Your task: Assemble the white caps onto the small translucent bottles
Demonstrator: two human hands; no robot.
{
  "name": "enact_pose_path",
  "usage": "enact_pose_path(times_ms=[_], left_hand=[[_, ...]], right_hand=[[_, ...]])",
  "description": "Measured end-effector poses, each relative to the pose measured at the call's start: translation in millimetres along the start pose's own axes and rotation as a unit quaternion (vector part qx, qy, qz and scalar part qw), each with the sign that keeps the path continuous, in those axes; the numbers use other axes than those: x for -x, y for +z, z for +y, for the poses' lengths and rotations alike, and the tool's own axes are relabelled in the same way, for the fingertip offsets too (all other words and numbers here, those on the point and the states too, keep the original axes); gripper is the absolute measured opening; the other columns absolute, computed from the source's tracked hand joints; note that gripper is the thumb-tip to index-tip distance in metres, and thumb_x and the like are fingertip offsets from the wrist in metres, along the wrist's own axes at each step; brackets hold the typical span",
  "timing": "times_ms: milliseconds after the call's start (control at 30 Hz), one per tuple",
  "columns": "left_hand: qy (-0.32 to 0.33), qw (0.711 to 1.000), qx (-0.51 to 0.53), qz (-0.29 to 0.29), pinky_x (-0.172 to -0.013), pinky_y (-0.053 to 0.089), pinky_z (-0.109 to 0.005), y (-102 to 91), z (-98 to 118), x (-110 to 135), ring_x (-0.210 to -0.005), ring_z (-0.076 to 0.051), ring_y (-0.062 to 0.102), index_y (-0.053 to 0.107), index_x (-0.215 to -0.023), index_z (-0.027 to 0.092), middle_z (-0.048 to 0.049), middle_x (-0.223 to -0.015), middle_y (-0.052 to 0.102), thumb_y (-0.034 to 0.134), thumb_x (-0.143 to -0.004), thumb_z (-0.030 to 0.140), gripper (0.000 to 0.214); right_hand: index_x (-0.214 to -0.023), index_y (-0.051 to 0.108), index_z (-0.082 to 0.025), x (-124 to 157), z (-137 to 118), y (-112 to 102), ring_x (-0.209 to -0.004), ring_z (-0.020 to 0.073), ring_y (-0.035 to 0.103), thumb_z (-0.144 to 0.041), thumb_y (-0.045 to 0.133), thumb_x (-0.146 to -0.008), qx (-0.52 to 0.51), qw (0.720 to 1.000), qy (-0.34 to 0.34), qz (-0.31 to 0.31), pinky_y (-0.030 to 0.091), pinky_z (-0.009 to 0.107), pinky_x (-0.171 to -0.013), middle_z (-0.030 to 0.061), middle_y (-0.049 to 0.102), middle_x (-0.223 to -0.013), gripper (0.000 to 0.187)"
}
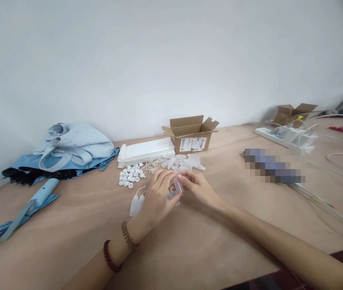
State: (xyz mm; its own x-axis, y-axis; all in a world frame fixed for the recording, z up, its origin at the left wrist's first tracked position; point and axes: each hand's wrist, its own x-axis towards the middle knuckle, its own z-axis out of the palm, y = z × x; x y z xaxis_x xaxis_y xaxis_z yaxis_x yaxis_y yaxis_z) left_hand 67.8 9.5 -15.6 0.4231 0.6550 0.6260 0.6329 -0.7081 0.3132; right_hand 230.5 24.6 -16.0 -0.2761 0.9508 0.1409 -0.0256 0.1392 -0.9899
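Observation:
A small translucent plastic bottle [178, 185] is held upright, slightly tilted, between my two hands. My left hand [158, 197] pinches it from the left, thumb near its lower end and fingers at the top. My right hand [196, 186] grips it near the top from the right, fingers curled behind. Under and beside my left hand lie several bottles with cord loops [135, 204], partly hidden. Just beyond are a pile of white caps [131, 175], a bunch of cream cords [153, 166] and a heap of loose translucent bottles [189, 162].
Behind the parts are a stack of white packets [147, 150] and an open cardboard box [192, 135]. To the left lie a blue umbrella [43, 193] and a pale cloth bag [77, 141]. On the right are a power strip [283, 137], white cables and a blurred object [272, 166].

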Motion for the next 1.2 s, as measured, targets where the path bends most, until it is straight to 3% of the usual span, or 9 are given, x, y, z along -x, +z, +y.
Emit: enact_pose_path(times_ms=[200, 400, 667, 833, 967, 1100, 1200], left_hand=[[-0.072, 0.996, 0.031, -0.039, -0.091, 0.045, -0.043, 0.9, 2, 0, -0.111, -0.026, 0.047, 0.050, -0.109, 0.020, -0.0068, -0.109, 0.056, 0.074, -0.070, 0.023, 0.046], [-0.061, 0.994, 0.033, -0.087, -0.089, 0.044, -0.042, 3.2, 7, 2, -0.110, -0.028, 0.047, 0.052, -0.105, 0.021, -0.0057, -0.104, 0.059, 0.071, -0.071, 0.026, 0.040], [-0.041, 0.993, 0.035, -0.110, -0.092, 0.043, -0.044, 1.7, 11, 1, -0.110, -0.028, 0.047, 0.051, -0.108, 0.022, -0.0066, -0.109, 0.057, 0.070, -0.071, 0.023, 0.041], [-0.043, 0.994, 0.050, -0.082, -0.092, 0.043, -0.042, 3.6, 12, 0, -0.111, -0.027, 0.047, 0.050, -0.107, 0.023, -0.0053, -0.110, 0.057, 0.071, -0.072, 0.021, 0.041], [-0.056, 0.994, 0.051, -0.079, -0.090, 0.044, -0.044, 6.4, 13, -1, -0.110, -0.028, 0.047, 0.049, -0.105, 0.023, -0.0053, -0.109, 0.058, 0.073, -0.071, 0.023, 0.042], [-0.066, 0.992, 0.055, -0.089, -0.088, 0.045, -0.045, 8.1, 12, 0, -0.109, -0.028, 0.048, 0.050, -0.104, 0.023, -0.0052, -0.108, 0.058, 0.073, -0.071, 0.023, 0.041], [-0.070, 0.991, 0.059, -0.093, -0.088, 0.045, -0.045, 9.5, 11, 0, -0.109, -0.028, 0.049, 0.050, -0.104, 0.024, -0.0047, -0.107, 0.058, 0.072, -0.071, 0.022, 0.039]], right_hand=[[-0.088, 0.063, -0.013, -13, 20, -14, -0.079, 0.0220, 0.065, -0.064, 0.053, -0.078, -0.026, 0.997, 0.057, 0.035, 0.052, 0.037, -0.074, 0.0103, 0.067, -0.085, 0.053], [-0.096, 0.064, -0.013, -15, 22, -17, -0.088, 0.0247, 0.065, -0.062, 0.048, -0.083, -0.003, 0.998, 0.042, 0.049, 0.051, 0.038, -0.078, 0.0140, 0.067, -0.099, 0.053], [-0.084, 0.064, -0.014, -19, 19, -32, -0.081, 0.0206, 0.064, -0.037, 0.049, -0.087, 0.203, 0.977, -0.019, 0.056, 0.049, 0.029, -0.071, 0.0072, 0.070, -0.084, 0.028], [-0.073, 0.060, -0.014, -15, 3, -33, -0.061, 0.0170, 0.063, -0.028, 0.048, -0.086, 0.241, 0.970, 0.034, 0.017, 0.046, 0.026, -0.056, 0.0067, 0.067, -0.070, 0.022], [-0.089, 0.058, -0.015, -9, -6, -31, -0.059, 0.0182, 0.065, -0.032, 0.059, -0.080, 0.192, 0.980, 0.049, -0.012, 0.048, 0.027, -0.053, 0.0064, 0.068, -0.075, 0.019], [-0.100, 0.055, -0.017, -5, -9, -33, -0.074, 0.0221, 0.067, -0.024, 0.064, -0.075, 0.183, 0.982, 0.036, -0.012, 0.050, 0.030, -0.061, 0.0072, 0.068, -0.083, 0.028], [-0.109, 0.048, -0.019, -3, -8, -32, -0.081, 0.0217, 0.067, -0.019, 0.065, -0.072, 0.157, 0.986, 0.033, -0.050, 0.050, 0.032, -0.069, 0.0051, 0.068, -0.084, 0.041]])
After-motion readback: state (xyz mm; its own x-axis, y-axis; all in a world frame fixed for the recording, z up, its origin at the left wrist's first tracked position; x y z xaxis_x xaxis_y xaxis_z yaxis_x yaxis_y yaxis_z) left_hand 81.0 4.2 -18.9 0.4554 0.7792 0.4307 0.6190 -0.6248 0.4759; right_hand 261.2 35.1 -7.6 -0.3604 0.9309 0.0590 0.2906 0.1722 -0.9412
